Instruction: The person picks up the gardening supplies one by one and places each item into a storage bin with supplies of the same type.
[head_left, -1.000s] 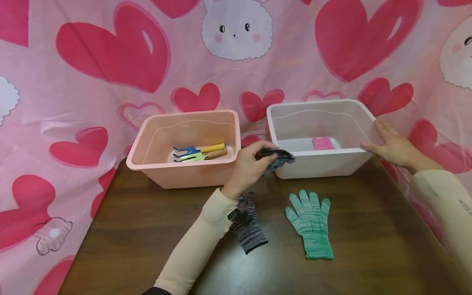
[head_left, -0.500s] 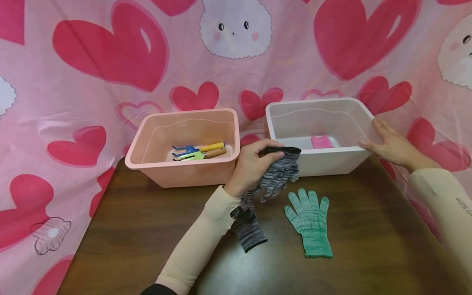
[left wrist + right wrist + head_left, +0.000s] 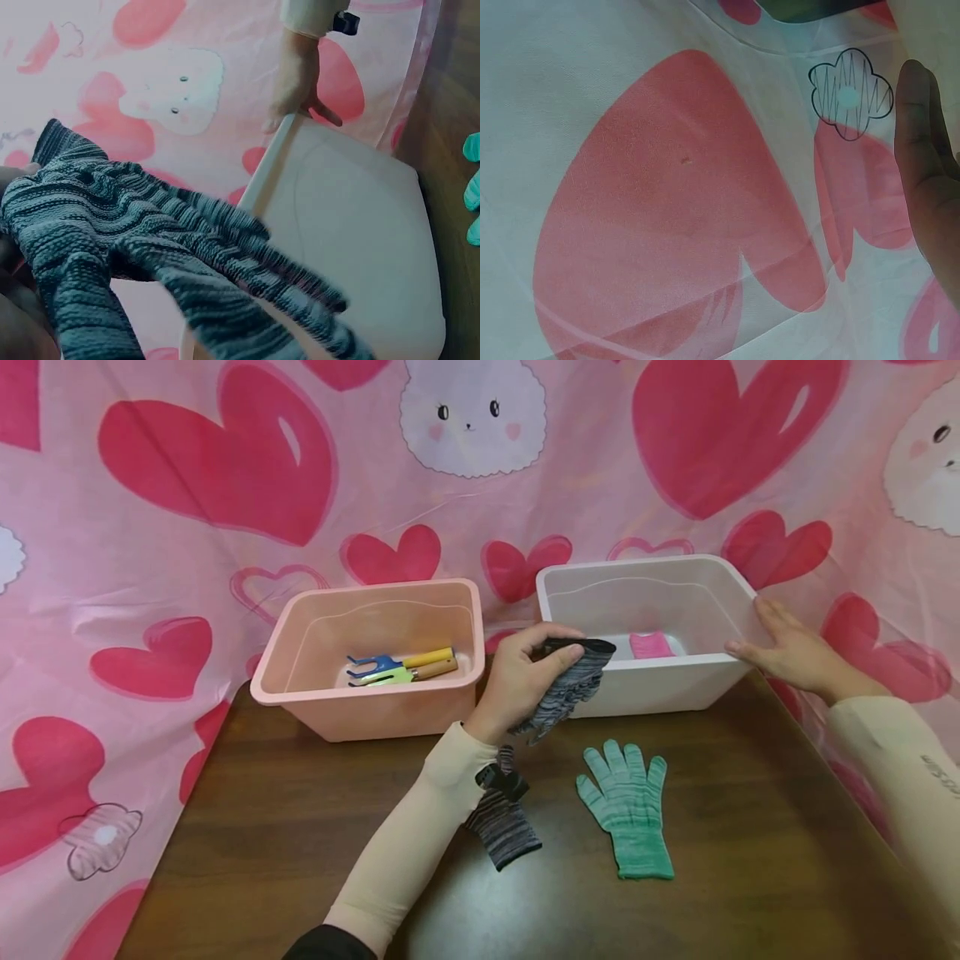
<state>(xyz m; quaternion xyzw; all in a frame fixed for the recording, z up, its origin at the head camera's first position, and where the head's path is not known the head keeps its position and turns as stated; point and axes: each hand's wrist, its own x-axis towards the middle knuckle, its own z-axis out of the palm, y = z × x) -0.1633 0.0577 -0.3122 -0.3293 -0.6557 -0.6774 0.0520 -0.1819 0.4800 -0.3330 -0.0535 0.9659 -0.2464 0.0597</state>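
Behind left hand (image 3: 519, 681), part-hidden glove (image 3: 570, 685)

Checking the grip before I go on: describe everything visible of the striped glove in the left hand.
The striped glove looks knitted, streaked gray and black, with a dark cuff edge. The left hand pinches it near the cuff, and the glove's fingers dangle below. It hangs above the table, before the near left corner of the white bin; whether it touches the bin is unclear.
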